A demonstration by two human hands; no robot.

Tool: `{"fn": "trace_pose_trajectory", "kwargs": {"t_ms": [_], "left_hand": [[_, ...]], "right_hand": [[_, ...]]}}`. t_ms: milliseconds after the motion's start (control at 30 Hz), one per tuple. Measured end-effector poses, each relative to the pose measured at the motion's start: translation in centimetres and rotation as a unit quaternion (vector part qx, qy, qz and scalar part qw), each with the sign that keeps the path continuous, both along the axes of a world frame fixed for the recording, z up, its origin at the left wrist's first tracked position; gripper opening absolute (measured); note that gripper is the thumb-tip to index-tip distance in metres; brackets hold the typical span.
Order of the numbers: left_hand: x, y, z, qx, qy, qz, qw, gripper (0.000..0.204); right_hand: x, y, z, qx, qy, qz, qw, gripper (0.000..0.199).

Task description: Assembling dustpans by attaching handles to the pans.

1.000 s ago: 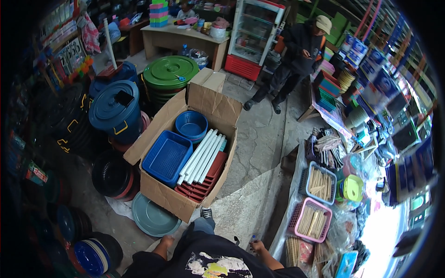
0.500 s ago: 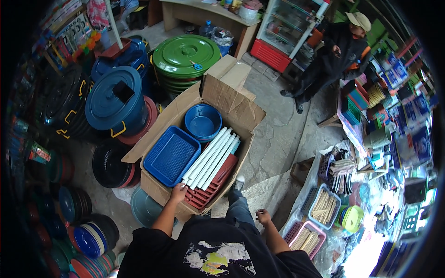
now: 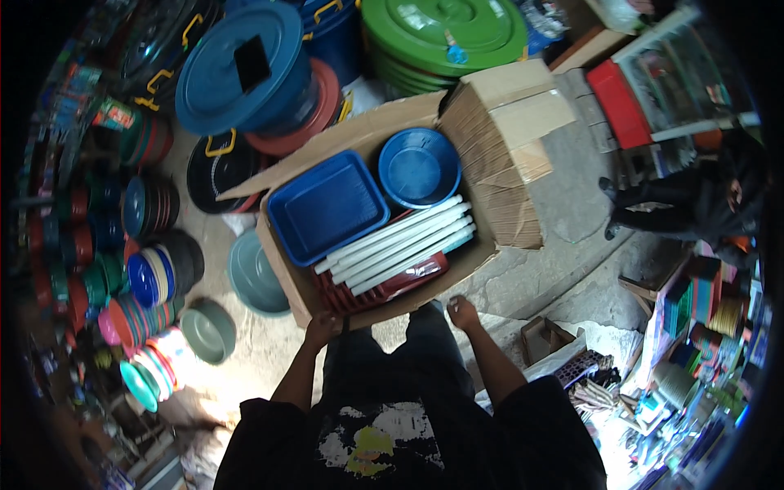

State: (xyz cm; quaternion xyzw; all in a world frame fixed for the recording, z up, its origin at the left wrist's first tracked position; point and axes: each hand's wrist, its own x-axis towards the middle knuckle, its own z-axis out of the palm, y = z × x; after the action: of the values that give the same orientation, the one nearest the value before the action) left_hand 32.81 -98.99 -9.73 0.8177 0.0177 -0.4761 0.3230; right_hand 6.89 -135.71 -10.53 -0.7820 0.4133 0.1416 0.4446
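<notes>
An open cardboard box point(image 3: 392, 314) stands in front of me. My left hand point(image 3: 322, 327) is closed at its near left corner, gripping the edge; some fingers are hidden. My right hand point(image 3: 463, 313) hovers just off the near right side, fingers curled, with nothing visible in them. Inside the box lie a blue rectangular basket point(image 3: 327, 204) at the left and a round blue basin point(image 3: 418, 167) at the back right. A bundle of white rods point(image 3: 400, 245) lies slanted in front of them, partly over reddish-brown slatted plastic pieces point(image 3: 408, 276).
Large lidded tubs, blue point(image 3: 245, 61) and green point(image 3: 445, 33), stand behind the box. A grey-green basin point(image 3: 257, 273) sits at its left, past it stacked basins point(image 3: 151, 273). At the right are a person in dark clothes point(image 3: 694, 200) and a small wooden crate point(image 3: 545, 339).
The view has turned and moved closer, so the box appears rotated. My left hand has shifted from beside the rods to the near left corner. My right hand has come nearer the box.
</notes>
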Motion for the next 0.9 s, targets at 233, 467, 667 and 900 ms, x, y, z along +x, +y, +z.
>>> {"fn": "trace_pose_trajectory", "kwargs": {"t_ms": [233,467,667,900], "left_hand": [[-5.3,-5.0,-2.2,0.070,-0.049,-0.078,0.993,0.048],[-6.8,-11.5,-10.0,-0.027,-0.024,0.057,0.998,0.041],[-8.9,-16.3,-14.7,0.008,-0.006,0.304,0.953,0.053],[-8.3,-19.0,-13.8,0.006,-0.048,0.417,0.908,0.056]], "right_hand": [[11.8,-4.9,-3.2,-0.163,-0.033,0.218,0.962,0.018],[18.7,-4.2,-9.3,-0.177,-0.002,0.432,0.884,0.018],[19.9,-2.0,-12.8,-0.136,-0.033,0.526,0.839,0.025],[19.2,-2.0,-11.9,-0.128,-0.086,0.530,0.834,0.034]]}}
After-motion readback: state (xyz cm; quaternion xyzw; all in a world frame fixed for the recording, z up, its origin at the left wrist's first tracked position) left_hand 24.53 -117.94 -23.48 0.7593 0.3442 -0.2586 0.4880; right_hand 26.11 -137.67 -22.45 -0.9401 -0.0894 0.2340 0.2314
